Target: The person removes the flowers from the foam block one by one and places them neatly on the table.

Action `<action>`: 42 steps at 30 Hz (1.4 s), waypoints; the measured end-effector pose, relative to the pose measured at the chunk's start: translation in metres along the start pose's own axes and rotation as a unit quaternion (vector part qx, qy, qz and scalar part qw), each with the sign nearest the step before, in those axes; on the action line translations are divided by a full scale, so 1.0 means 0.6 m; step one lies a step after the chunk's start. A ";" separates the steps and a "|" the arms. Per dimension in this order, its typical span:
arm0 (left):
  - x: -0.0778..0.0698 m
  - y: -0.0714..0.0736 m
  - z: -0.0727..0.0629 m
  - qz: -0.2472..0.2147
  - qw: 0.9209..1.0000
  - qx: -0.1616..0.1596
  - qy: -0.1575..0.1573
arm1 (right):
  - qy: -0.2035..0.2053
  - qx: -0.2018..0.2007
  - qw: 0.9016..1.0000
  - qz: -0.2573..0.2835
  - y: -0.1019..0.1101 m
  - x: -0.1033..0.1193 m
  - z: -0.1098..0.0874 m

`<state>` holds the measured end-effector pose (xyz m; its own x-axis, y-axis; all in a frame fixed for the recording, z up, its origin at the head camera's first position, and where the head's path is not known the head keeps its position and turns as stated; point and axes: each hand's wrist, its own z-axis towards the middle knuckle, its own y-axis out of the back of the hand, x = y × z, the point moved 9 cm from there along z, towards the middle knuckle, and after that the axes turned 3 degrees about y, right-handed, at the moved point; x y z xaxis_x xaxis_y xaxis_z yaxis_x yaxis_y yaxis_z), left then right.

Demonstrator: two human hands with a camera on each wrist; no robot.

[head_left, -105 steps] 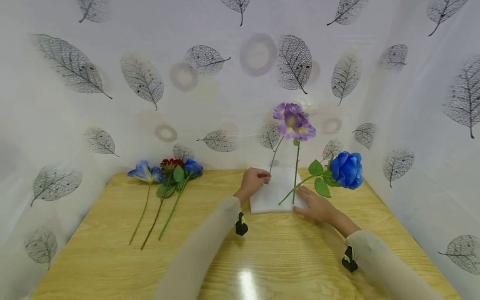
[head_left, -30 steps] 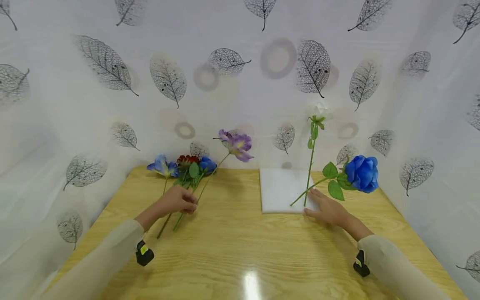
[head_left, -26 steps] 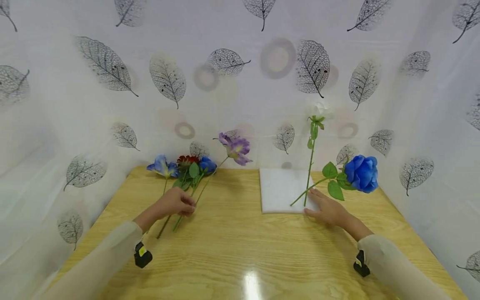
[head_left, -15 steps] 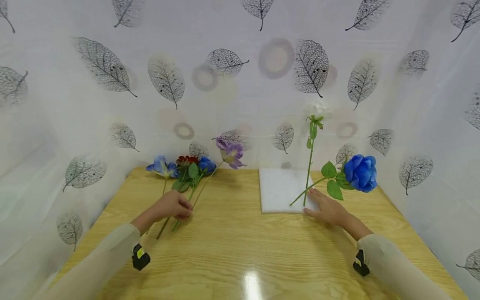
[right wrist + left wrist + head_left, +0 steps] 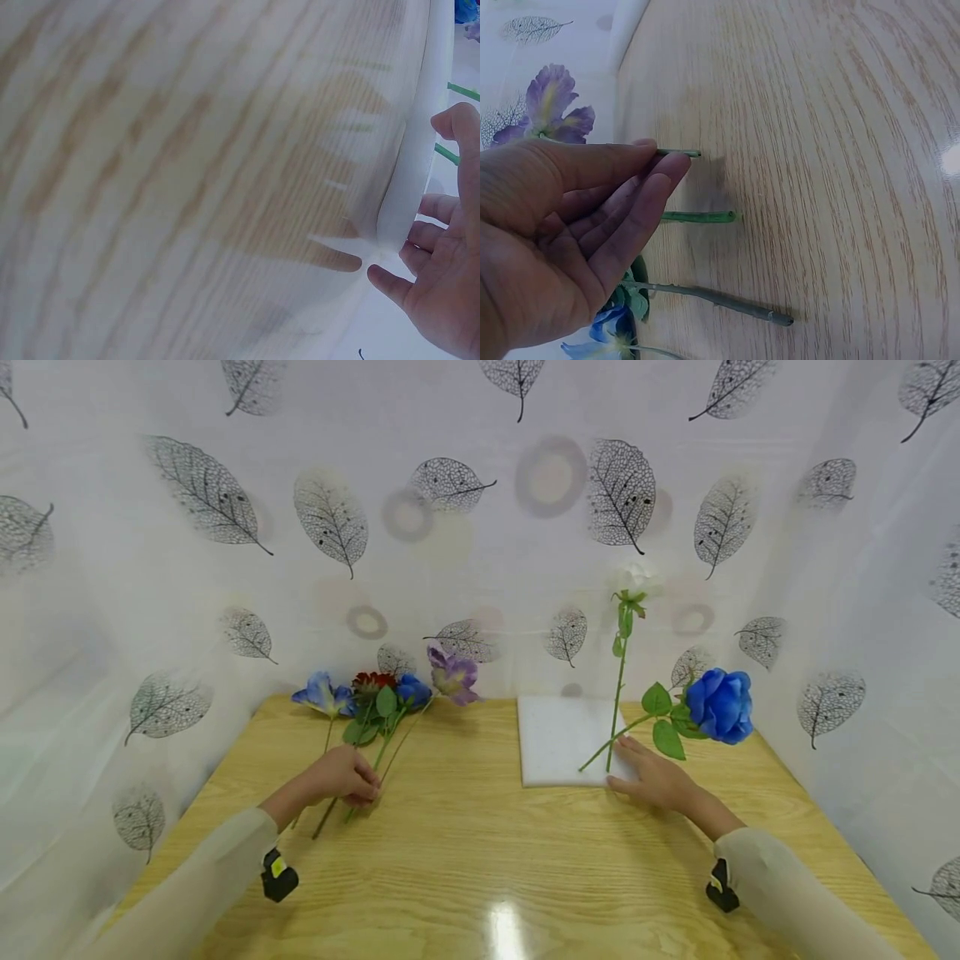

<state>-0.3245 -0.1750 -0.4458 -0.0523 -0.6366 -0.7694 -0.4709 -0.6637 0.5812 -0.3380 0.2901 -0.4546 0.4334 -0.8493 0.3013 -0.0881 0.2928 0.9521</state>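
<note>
Low over the left of the table, my left hand pinches the thin green stem of a purple artificial flower between thumb and fingers. The stem's end pokes out past the fingertips in the left wrist view. That bloom leans beside a blue rose, a red flower and a pale blue flower lying on the table. My right hand rests with spread fingers at the front right corner of a white foam board. A white flower and a large blue rose stand with stems on the board.
The wooden table spreads in front of both hands. A white curtain with leaf prints hangs behind it and along both sides. The large blue rose tilts out to the right above my right hand.
The purple flower left the board area in my left hand, travelled left to the other flowers, and has since sunk lower. My right hand stays at the board.
</note>
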 end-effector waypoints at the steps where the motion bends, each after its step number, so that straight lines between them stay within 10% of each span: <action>1: 0.001 0.000 0.000 -0.002 1.000 0.000 0.004 | -0.001 0.000 1.000 0.001 0.000 0.000 0.000; 42: 0.031 -0.013 0.001 -0.052 0.994 -0.022 0.096 | -0.001 -0.002 1.000 0.001 0.002 0.004 -0.001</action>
<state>-0.3222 -0.1812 -0.4647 0.1663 -0.6238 -0.7637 -0.4260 -0.7439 0.5149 -0.3364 0.2888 -0.4525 0.4307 -0.8500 0.3034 -0.0847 0.2967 0.9512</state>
